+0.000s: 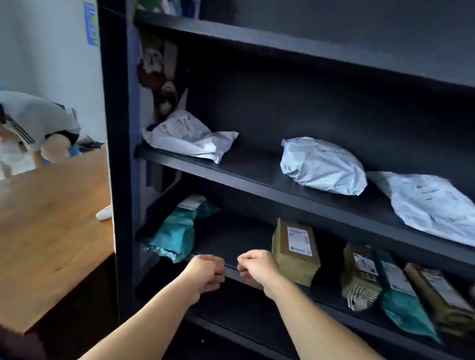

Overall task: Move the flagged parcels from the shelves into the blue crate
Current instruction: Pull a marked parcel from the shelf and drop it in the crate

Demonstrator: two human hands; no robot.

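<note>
Dark shelving (258, 178) holds the parcels; both the left hand (206, 271) and right hand (256, 269) hover with fingers curled, seemingly empty. Just right of the right fingers stands a tan parcel (296, 251); check its label before gripping, as no flag is discernible.

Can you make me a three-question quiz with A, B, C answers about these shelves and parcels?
1. Where is the teal parcel near the left hand? A) lower shelf B) top shelf C) table
2. White bags on the middle shelf? A) one B) three C) five
3. Left hand and right hand hold? A) boxes B) a bag C) no parcel
1A: it lies at that shelf's left end. 2B: three lie along it. 3C: both are curled, no parcel in them.
</note>
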